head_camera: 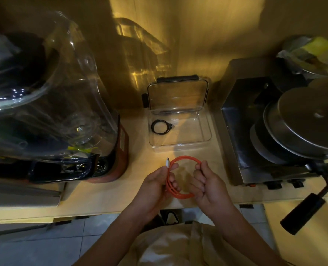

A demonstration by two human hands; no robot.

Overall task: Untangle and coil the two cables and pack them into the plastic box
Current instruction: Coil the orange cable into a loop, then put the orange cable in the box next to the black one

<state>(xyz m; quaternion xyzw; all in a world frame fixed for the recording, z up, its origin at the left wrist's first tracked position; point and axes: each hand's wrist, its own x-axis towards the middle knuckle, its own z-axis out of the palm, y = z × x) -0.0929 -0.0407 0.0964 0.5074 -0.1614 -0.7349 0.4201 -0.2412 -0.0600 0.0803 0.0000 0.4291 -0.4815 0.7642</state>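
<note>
An orange cable (184, 160) is wound into a round coil, held up over the table's front edge between both hands. My left hand (155, 187) pinches its left side, where a white plug sticks up. My right hand (209, 185) grips the coil's right side. Behind them stands a clear plastic box (203, 140) with its hinged lid raised against the wall. A small black cable (160, 127) lies coiled in the box's left part.
A large machine wrapped in clear plastic (49, 104) fills the table's left side. On the right sits a metal appliance (274, 121) with round plates and a black-handled lever (303, 214) jutting over the edge. Bare tabletop (140, 156) lies between hands and box.
</note>
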